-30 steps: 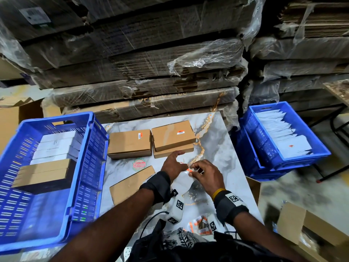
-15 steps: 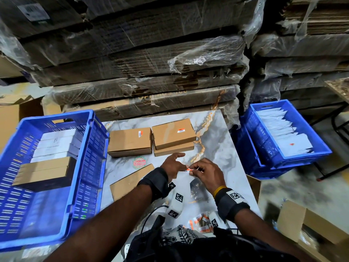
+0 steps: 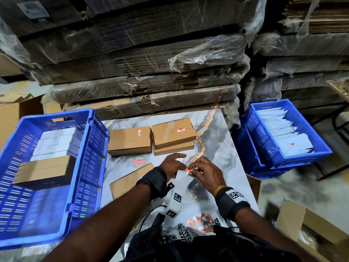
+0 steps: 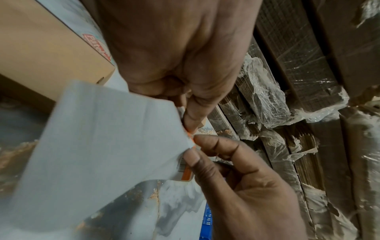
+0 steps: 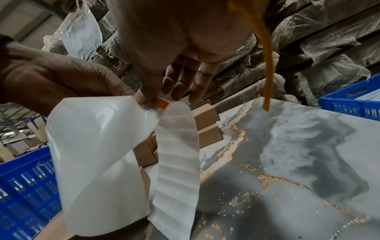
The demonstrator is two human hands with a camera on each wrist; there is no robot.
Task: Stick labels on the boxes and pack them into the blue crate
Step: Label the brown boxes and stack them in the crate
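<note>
Over the middle of the marble table (image 3: 217, 140), my left hand (image 3: 172, 163) pinches a white backing strip (image 3: 180, 179) (image 4: 102, 154) (image 5: 98, 146). My right hand (image 3: 200, 172) (image 5: 156, 92) pinches an orange-and-white label (image 3: 186, 169) (image 4: 186, 173) (image 5: 160, 103) at the strip's top edge. Behind the hands lie labelled brown boxes: one (image 3: 130, 140) alone, another (image 3: 173, 134) stacked on a third (image 3: 173, 150). A further brown box (image 3: 128, 180) lies under my left forearm. The blue crate (image 3: 90, 148) at the left holds white and brown boxes (image 3: 43, 167).
A second blue crate (image 3: 283, 161) with white packets stands off the table's right edge. Plastic-wrapped stacks of flat cardboard (image 3: 151, 76) wall off the back. Loose labels (image 3: 202, 221) lie near the front edge, a round red sticker (image 3: 139, 162) by the boxes, an open carton (image 3: 302, 220) on the floor.
Both hands have stayed together at the same spot, fingers working at the label on the strip. The boxes and crates have not moved.
</note>
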